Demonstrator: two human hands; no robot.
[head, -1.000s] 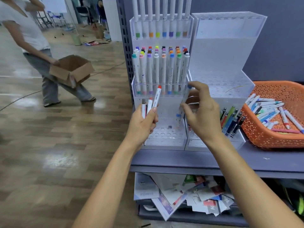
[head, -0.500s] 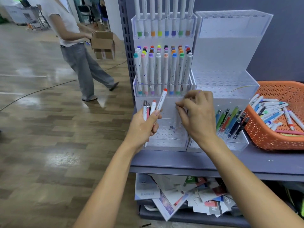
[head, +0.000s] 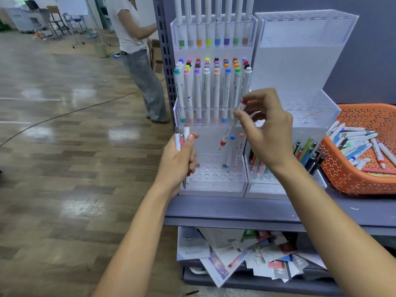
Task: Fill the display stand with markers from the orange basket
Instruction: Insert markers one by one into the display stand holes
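Note:
A clear acrylic display stand [head: 212, 185] sits on the grey shelf, its upper tiers packed with white markers with coloured caps. My right hand [head: 267, 129] pinches a red-capped white marker [head: 232, 124], tilted over the lowest tier of the stand. Two markers [head: 232, 151] stand upright in that tier's holes. My left hand [head: 182, 155] grips a small bunch of markers [head: 181, 137] just left of the stand. The orange basket [head: 351, 176] at the right holds several loose markers.
A second acrylic stand [head: 300, 61] to the right holds several darker pens [head: 308, 153] in its bottom tier. Below the shelf [head: 235, 211] lies a heap of leaflets [head: 246, 256]. A person [head: 137, 56] stands on the wooden floor at the back left.
My right hand took the red-capped marker from my left hand's bunch and carries it tilted over the lowest tier. The person in the background walked right, towards the shelving.

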